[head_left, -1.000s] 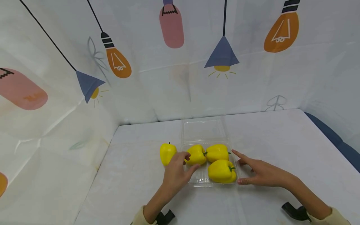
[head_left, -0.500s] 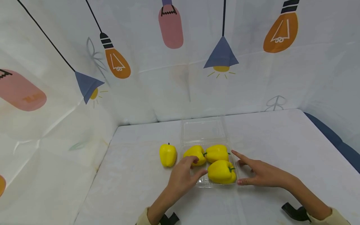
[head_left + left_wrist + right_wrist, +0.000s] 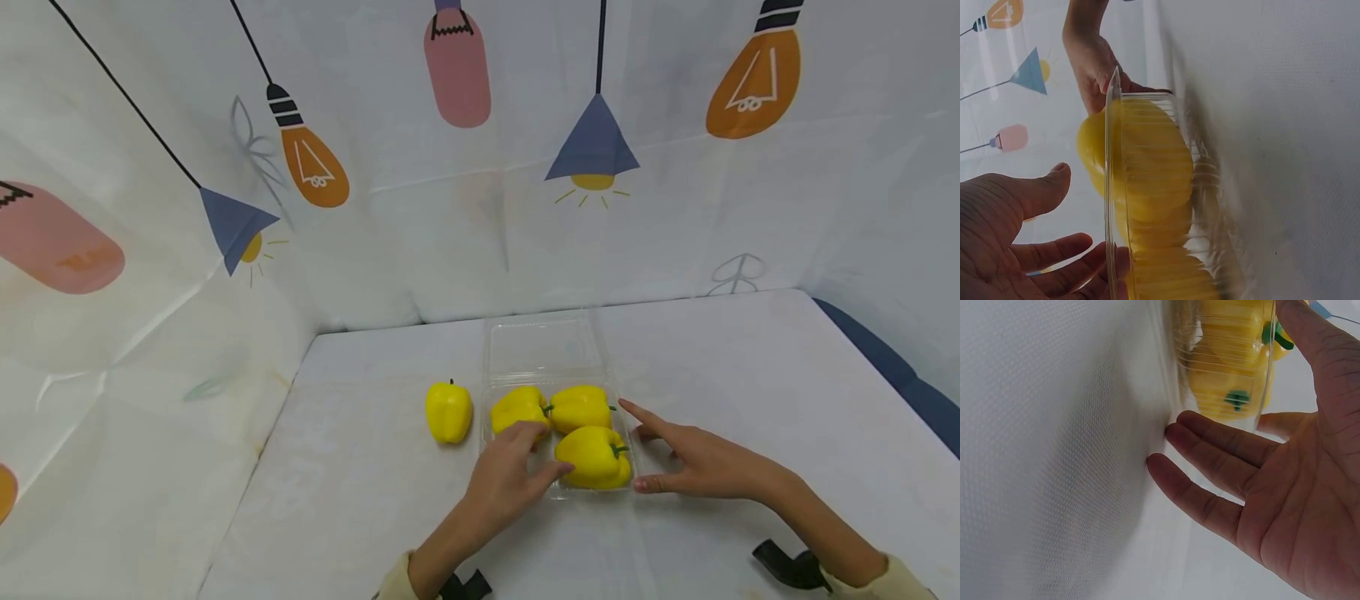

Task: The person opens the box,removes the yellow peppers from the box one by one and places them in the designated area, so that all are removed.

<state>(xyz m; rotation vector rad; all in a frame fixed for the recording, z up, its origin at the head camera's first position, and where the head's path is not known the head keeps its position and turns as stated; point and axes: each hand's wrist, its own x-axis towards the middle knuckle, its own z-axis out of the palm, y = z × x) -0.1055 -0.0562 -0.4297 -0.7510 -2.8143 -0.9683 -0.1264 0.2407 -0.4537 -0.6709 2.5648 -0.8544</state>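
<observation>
A clear plastic clamshell box [image 3: 542, 343] lies open, its lid folded back, with three yellow bell peppers in it. One bell pepper [image 3: 517, 405] sits at the left, one [image 3: 580, 407] at the back right, and a larger one [image 3: 596, 458] at the front right. My left hand [image 3: 508, 473] reaches over the box's front left part with bent, parted fingers and thumb, gripping nothing; the left wrist view shows its lower fingers at the rim. Against or close beside the box's right side is my right hand [image 3: 708, 461], fingers and thumb spread.
Left of the box, a fourth bell pepper [image 3: 449, 413] stands on the white table [image 3: 360, 467] with its stem up. A white cloth [image 3: 420, 242] printed with lamps and bulbs hangs behind the table. Dark blue material [image 3: 877, 350] shows past the right edge.
My left hand has moved right and slightly toward me, away from the lone bell pepper and across the box's front left. The right hand and the peppers have stayed put.
</observation>
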